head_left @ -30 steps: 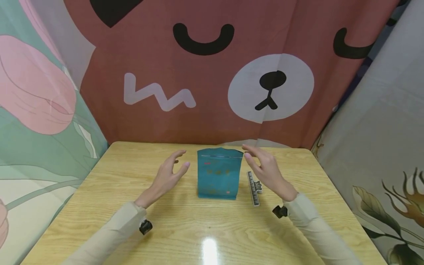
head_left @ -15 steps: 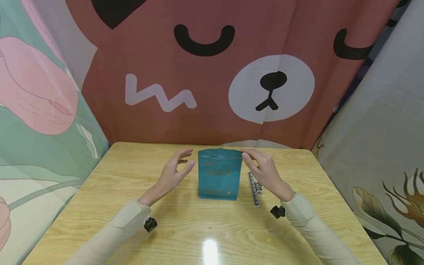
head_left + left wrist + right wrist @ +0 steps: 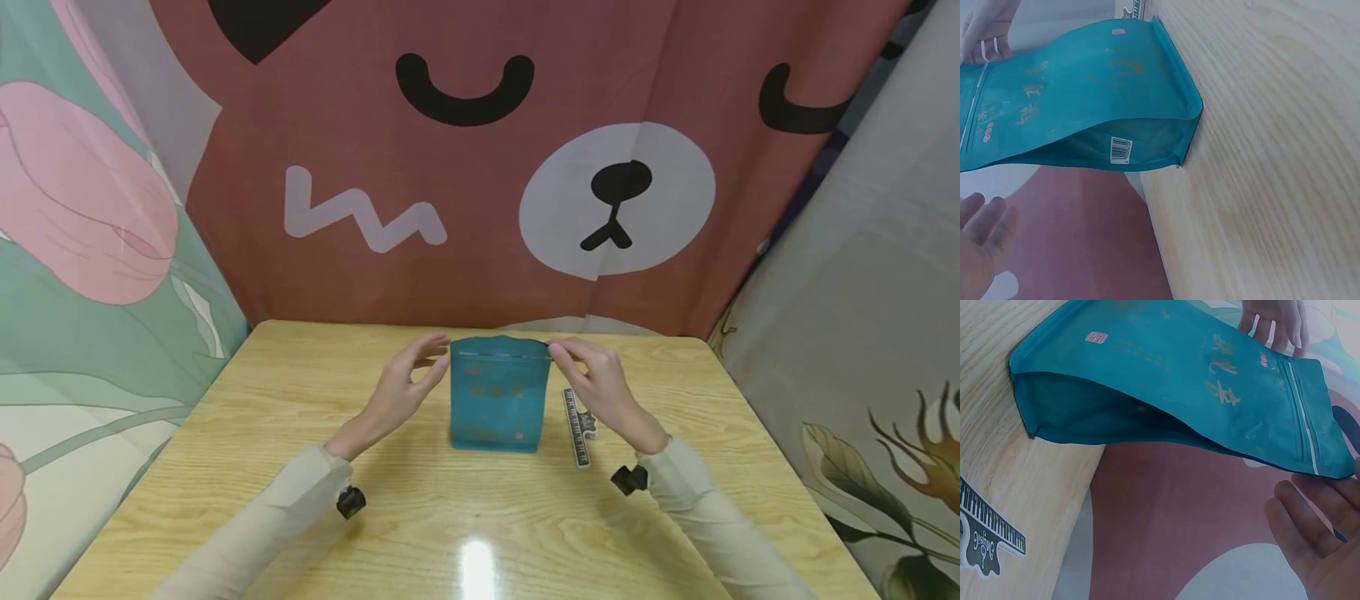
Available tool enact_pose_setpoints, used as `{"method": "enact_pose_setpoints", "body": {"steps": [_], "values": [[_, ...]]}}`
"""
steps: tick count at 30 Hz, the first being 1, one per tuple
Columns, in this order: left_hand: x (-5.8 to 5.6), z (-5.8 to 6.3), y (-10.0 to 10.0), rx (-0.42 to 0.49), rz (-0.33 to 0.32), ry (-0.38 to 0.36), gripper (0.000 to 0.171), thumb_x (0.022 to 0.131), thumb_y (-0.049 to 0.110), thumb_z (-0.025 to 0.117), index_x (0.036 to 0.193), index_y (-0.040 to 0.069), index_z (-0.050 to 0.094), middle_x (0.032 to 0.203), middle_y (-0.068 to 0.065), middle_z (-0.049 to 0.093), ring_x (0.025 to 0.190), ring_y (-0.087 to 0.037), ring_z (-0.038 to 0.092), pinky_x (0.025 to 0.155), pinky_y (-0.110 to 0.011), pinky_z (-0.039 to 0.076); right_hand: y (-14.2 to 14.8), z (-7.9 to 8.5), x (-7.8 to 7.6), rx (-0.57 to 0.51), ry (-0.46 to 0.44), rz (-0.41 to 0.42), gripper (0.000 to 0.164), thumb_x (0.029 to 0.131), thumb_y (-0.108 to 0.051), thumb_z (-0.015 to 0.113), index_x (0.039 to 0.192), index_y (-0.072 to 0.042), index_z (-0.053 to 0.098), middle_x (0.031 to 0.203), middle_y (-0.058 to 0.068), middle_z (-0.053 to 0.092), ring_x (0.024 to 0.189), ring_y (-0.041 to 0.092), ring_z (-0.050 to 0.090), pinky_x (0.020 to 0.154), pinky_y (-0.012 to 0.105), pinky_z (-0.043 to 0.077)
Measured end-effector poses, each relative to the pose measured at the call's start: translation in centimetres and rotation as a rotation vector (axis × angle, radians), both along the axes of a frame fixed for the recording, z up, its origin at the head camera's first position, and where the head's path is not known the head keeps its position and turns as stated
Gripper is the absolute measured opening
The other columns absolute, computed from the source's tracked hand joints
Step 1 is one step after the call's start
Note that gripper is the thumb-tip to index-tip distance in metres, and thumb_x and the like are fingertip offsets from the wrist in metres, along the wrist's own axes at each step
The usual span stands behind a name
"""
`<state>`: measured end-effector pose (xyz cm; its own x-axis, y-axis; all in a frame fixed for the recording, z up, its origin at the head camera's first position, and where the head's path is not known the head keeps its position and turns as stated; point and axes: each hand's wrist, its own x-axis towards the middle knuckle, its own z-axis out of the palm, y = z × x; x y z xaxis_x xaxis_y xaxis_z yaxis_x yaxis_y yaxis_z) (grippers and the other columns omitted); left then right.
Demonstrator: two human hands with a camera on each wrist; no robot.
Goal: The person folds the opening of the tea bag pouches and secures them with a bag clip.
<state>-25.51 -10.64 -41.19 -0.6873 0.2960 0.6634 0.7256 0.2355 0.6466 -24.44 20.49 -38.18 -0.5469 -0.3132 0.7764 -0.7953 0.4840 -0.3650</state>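
A teal stand-up zip pouch with gold lettering stands upright on the table. Its side gusset bears a barcode label in the left wrist view. My right hand pinches the pouch's top right corner between thumb and index finger; its other fingers stay off the pouch. On the opposite side, my left hand has its loosely bent fingertips right at the upper left edge, thumb apart from the fingers. In the left wrist view that hand's fingers show a gap to the pouch.
A flat black-and-white piece with a piano keyboard pattern and "Music" lettering lies right of the pouch. The wooden table ends at a hanging bear-print cloth behind. Patterned cloths hang at both sides.
My right hand has come in to the pouch's top right corner and pinched it. My left hand has moved right, up to the left edge. The pouch has stayed in place.
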Motion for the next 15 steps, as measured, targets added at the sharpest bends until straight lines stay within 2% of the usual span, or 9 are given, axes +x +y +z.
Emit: {"method": "enact_pose_setpoints", "body": {"steps": [5,11,15], "values": [[-0.31,0.11,0.15,-0.031,-0.001,0.032,0.039,0.099,0.008,0.060,0.138,0.003,0.055,0.129,-0.014,0.062,0.112,-0.023,0.063,0.092,-0.042,0.051,0.10,-0.13,-0.19,-0.005,0.015,0.013,0.021,0.101,-0.015,0.060,0.106,-0.001,0.074,0.097,0.010,0.073,0.082,0.021,0.069,0.072,0.030,0.053],[-0.33,0.31,0.41,-0.058,0.005,0.030,0.037,0.100,0.008,0.059,0.137,0.002,0.056,0.129,-0.014,0.062,0.108,-0.022,0.065,0.090,-0.036,0.052,0.08,-0.27,-0.22,-0.012,0.018,0.016,0.021,0.100,-0.014,0.061,0.107,0.000,0.074,0.096,0.011,0.073,0.081,0.022,0.070,0.075,0.017,0.049],[-0.29,0.50,0.68,-0.049,0.002,0.046,0.037,0.099,0.004,0.060,0.135,0.001,0.058,0.127,-0.014,0.064,0.105,-0.024,0.066,0.087,-0.037,0.054,0.05,-0.29,-0.24,-0.008,0.019,0.015,0.020,0.099,-0.013,0.062,0.107,0.000,0.074,0.096,0.011,0.073,0.080,0.021,0.069,0.074,0.015,0.048]]}}
